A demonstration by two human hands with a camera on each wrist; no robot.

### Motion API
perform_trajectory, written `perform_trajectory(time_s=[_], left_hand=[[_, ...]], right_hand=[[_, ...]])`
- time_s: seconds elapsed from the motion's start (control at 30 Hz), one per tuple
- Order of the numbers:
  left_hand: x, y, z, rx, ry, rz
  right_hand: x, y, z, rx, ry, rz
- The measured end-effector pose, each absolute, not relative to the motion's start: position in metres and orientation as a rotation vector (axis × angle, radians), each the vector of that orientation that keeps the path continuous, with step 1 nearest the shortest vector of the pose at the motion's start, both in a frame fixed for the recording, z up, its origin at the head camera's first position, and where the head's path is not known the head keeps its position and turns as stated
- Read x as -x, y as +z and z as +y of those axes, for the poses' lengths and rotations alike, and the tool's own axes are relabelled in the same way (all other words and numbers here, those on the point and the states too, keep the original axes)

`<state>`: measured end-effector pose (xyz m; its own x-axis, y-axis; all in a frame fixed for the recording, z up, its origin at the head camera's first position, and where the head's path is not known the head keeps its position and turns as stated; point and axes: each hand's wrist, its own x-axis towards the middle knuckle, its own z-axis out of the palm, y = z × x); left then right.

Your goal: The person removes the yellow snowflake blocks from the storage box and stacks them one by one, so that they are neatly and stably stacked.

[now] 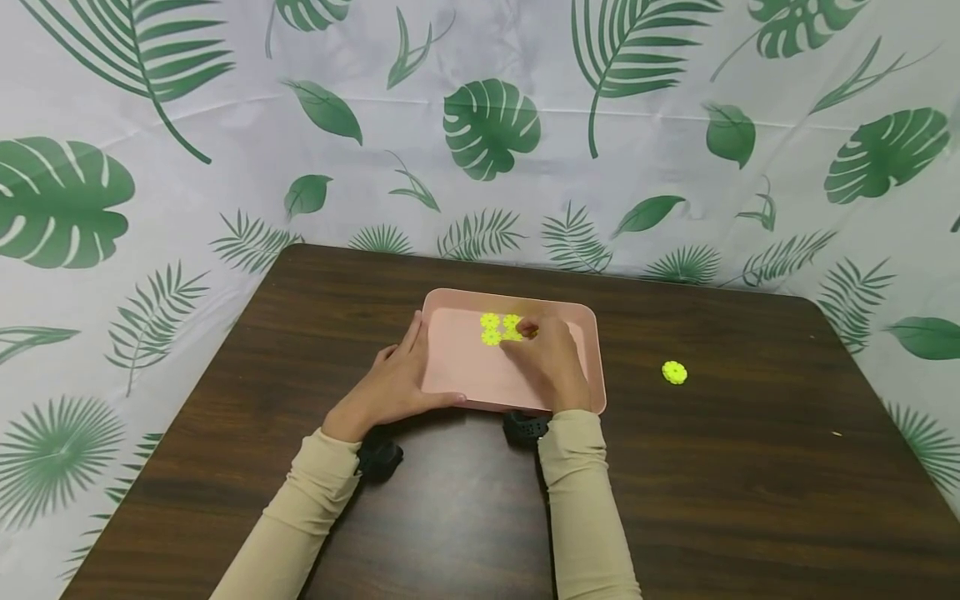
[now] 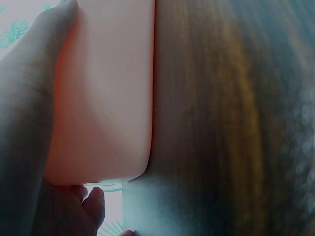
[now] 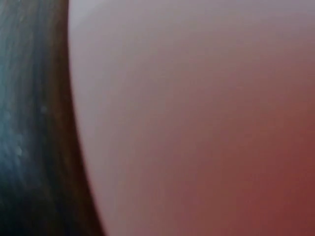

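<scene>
In the head view, a pink tray [image 1: 465, 367] lies on the table. Several bright yellow flower-shaped pieces [image 1: 490, 320] sit close together in it, towards the far side. My left hand [image 1: 393, 379] rests against the tray's left end, its fingers along that side and its thumb stretched along the near rim. Inside the tray, my right hand [image 1: 553, 354] has thumb and fingers bent around a yellow flower piece at the group's lower right, which the fingers partly cover. The right wrist view shows only the blurred pink tray surface [image 3: 197, 118] and dark wood.
On the dark wooden table [image 1: 750, 467], right of the tray, lie more yellow flower pieces [image 1: 674, 372], seemingly overlapping. A tiny pale scrap [image 1: 836, 433] is farther right. A leaf-patterned cloth [image 1: 540, 200] hangs behind the table.
</scene>
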<state>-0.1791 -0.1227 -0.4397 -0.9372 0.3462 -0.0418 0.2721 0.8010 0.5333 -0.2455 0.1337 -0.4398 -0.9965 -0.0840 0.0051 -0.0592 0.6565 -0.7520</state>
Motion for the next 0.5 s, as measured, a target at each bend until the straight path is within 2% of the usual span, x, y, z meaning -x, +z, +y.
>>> perform_trajectory(time_s=[0.5], left_hand=[[0.1782,-0.4387,-0.1229,-0.499,0.824,2.837]], right_hand=[[0.2466,-0.4355,0.1384,0.22,-1.255,2.782]])
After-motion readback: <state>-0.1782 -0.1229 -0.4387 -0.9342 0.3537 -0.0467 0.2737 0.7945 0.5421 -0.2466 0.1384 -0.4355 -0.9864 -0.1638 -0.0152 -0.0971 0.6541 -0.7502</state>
